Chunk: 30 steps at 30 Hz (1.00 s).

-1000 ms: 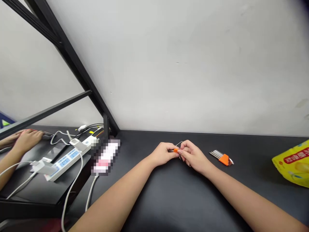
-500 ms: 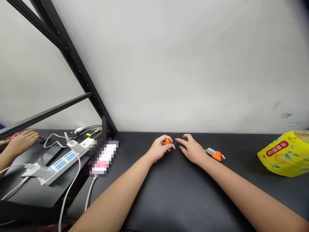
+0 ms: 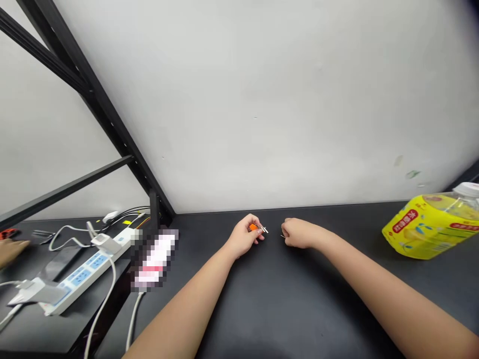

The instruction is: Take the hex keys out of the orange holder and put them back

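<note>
My left hand (image 3: 245, 236) is closed around an orange holder (image 3: 253, 227) with silver hex keys. Short bent ends of the keys (image 3: 265, 229) stick out past the fingertips to the right. Across a small gap, my right hand (image 3: 298, 233) is curled in a pinch, knuckles up. The thin tip of a hex key (image 3: 282, 236) shows under its fingers; most of it is hidden. Both hands are just above the black table (image 3: 277, 304).
A yellow-labelled bottle (image 3: 419, 227) lies tilted at the right. To the left are a white power strip (image 3: 88, 271) with plugs and cables, a blurred-out device (image 3: 157, 259) and a black metal frame (image 3: 112, 124). Another person's hand (image 3: 13, 251) is at the far left.
My right hand has closed from spread fingers into a pinch on the thin key. The second orange key set is now out of sight by my right arm. The view has shifted slightly.
</note>
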### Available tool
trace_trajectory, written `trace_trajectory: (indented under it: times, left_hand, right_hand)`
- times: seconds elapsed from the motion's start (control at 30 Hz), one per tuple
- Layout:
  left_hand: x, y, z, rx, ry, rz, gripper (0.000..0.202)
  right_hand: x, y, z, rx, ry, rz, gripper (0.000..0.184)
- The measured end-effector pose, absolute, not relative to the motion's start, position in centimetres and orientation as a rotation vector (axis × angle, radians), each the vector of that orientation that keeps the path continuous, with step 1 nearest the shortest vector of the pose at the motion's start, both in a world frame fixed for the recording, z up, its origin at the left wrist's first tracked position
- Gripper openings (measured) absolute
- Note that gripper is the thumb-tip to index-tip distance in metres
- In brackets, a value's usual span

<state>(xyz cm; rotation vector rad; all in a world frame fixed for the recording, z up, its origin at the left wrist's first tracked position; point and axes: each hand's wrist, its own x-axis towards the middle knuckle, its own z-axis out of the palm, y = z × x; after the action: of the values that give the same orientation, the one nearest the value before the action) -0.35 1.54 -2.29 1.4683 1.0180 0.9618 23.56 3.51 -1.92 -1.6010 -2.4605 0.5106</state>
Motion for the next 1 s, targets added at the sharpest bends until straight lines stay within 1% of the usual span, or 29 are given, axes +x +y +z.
trace_trajectory:
  times: [0.1,0.2,0.27,0.4,0.47,0.53,0.63,0.83,1.0]
  left_hand:
    - [-0.4,1.3,-2.2,1.433,0.978,0.996,0.033]
    - [-0.3,1.4,-2.2,1.411,0.973,0.974,0.031]
    - [-0.2,1.4,-2.2,1.422,0.992,0.951,0.028]
    - [0.2,0.9,-2.1,1.541,1.074,0.919,0.02]
    - [0.4,0.6,-1.9,1.622,1.087,0.92,0.019]
    - [0.5,0.4,-1.8,1.688,1.087,0.919,0.016]
    - [0.7,0.5,-1.6,1.748,1.107,0.893,0.013]
    - [0.9,0.6,-1.4,1.796,1.133,0.838,0.007]
    - [1.2,0.1,-1.0,1.842,1.199,0.809,0.018]
  right_hand:
    - [23.2,3.4,-1.0,-1.654,-2.497,0.615,0.008]
    - [22.9,3.2,-0.4,-1.707,-2.473,0.62,0.006]
    - [22.8,3.1,-0.5,-1.635,-2.412,0.662,0.005]
    - [22.8,2.3,-1.9,-1.325,-2.084,1.086,0.004]
    - [22.7,1.9,-2.8,-1.241,-1.877,1.17,0.008]
    - [22.6,1.7,-3.3,-1.185,-1.757,1.193,0.014]
    - [22.7,1.6,-3.2,-1.111,-1.739,1.247,0.021]
    - [22.5,1.3,-2.2,-1.039,-1.747,1.297,0.025]
    - [22.3,0.9,-1.9,-1.035,-1.748,1.32,0.024]
